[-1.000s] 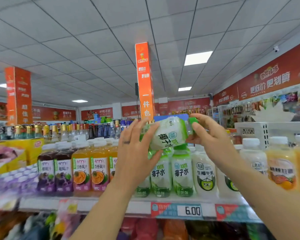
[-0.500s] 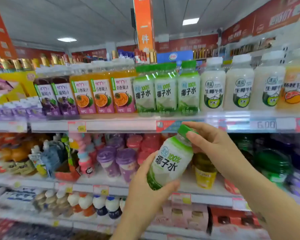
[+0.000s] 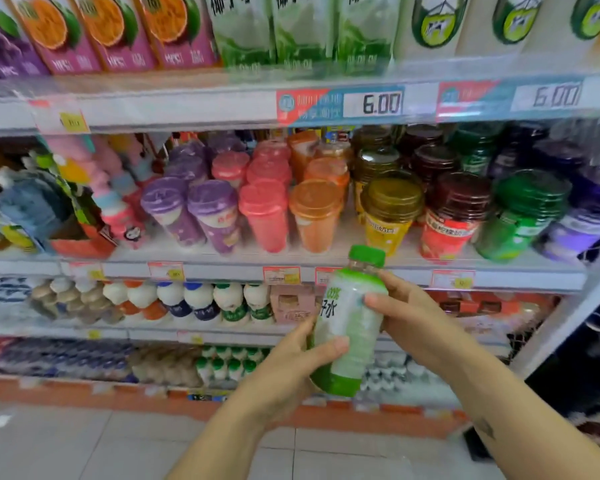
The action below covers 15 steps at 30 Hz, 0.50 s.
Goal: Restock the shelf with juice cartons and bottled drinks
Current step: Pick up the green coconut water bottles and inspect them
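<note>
Gripping one green-capped bottle [image 3: 349, 327] cap-up in front of the shelf [image 3: 215, 271], we are curling the fingers of our left hand [image 3: 288, 372] round its base and those of our right hand [image 3: 413, 317] round its shoulder; farther back, two 6.00 price tags [image 3: 373, 103] are showing.

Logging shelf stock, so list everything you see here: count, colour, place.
held bottle: one, white and green, green cap, in both hands
purple juice bottles: at least one, top shelf far left, cut off
juice bottles: three, orange fruit on pink labels, top shelf left
coconut water bottles: three, green, top shelf middle
white bottles: three, green logos, top shelf right
price tags: two, reading 6.00, top shelf edge
lidded cups: many; purple, pink, orange, yellow, red, green, violet; second shelf
small round bottles: a row, white, third shelf
tiled floor: one, pale grey, below the shelves
left hand: one, holds bottle's lower part
right hand: one, holds its upper part
</note>
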Tool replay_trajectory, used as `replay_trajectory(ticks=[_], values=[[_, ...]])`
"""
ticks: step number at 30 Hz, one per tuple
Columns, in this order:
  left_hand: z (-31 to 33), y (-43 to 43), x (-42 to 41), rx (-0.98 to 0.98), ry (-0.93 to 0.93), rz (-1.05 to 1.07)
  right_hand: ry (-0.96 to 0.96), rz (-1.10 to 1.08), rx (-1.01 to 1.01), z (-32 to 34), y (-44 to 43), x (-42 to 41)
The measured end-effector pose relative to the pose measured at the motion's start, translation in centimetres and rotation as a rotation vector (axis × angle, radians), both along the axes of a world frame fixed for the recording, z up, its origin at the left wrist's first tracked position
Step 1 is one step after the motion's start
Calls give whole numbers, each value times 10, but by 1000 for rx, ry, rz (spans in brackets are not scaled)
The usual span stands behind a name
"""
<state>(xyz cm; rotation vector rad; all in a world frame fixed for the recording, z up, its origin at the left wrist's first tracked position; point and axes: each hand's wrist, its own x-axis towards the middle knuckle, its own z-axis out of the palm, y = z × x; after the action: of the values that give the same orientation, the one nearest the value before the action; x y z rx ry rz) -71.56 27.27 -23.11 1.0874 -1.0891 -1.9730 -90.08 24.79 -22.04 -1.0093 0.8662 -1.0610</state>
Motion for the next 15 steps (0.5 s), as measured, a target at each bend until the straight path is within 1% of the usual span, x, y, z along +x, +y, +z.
replay_trajectory(ticks=[2, 6, 8, 9, 10, 12, 14, 15], values=[[1, -3, -1, -56, -87, -26, 53, -107, 21, -5, 1, 0], [13, -5, -13, -405, -434, -17, 272, -336, 17, -3, 5, 3], [11, -1, -24, -558, -556, -42, 356, -448, 37, -6, 5, 8], [7, 2, -29, -612, -596, -40, 361, -479, 47, -9, 5, 10], [0, 4, -33, -651, -616, -19, 358, -493, 56, -10, 6, 13], [-12, 7, -37, -680, -600, 52, 364, -482, 72, -13, 8, 16], [-16, 5, -32, -627, -503, 81, 392, -430, 69, -12, 12, 14], [-14, 2, -26, -558, -418, 66, 398, -395, 57, -10, 13, 11]])
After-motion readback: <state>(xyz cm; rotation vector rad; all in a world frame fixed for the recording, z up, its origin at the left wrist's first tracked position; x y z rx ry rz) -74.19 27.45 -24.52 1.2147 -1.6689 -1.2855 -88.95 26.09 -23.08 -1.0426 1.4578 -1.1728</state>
